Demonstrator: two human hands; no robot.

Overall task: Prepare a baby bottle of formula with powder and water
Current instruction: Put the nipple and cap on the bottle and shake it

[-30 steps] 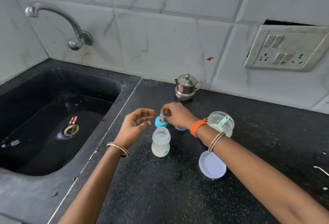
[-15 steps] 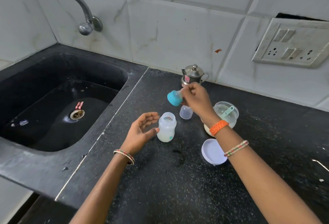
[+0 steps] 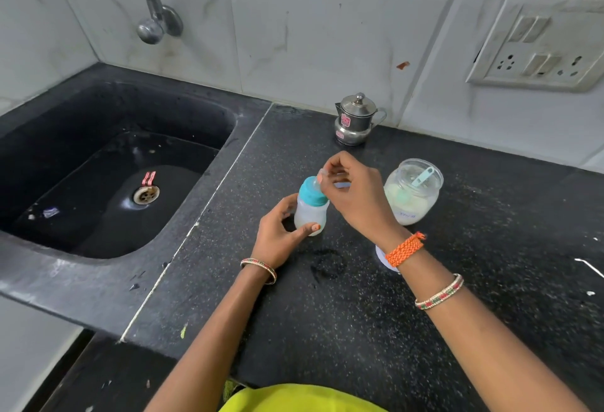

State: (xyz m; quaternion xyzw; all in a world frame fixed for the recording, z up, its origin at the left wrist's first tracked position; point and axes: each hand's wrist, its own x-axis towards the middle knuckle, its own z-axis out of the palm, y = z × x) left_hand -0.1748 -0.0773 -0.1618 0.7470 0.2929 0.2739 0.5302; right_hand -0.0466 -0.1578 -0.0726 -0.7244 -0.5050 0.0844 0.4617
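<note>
Left hand (image 3: 277,235) around bottle (image 3: 310,215), right hand (image 3: 354,194) pinching teal cap (image 3: 312,192), perhaps hiding a small cup.

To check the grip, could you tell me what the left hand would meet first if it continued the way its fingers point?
The left hand is already touching the baby bottle; nothing lies between them.

One view only, from a wide-angle camera worn on the person's head. It looks forward and steeply down over both forearms onto the black worktop (image 3: 457,280), close to the hands at frame centre. The sink (image 3: 108,182) fills the left side, the tiled wall (image 3: 310,35) the top, and straight lines bend near the edges.
</note>
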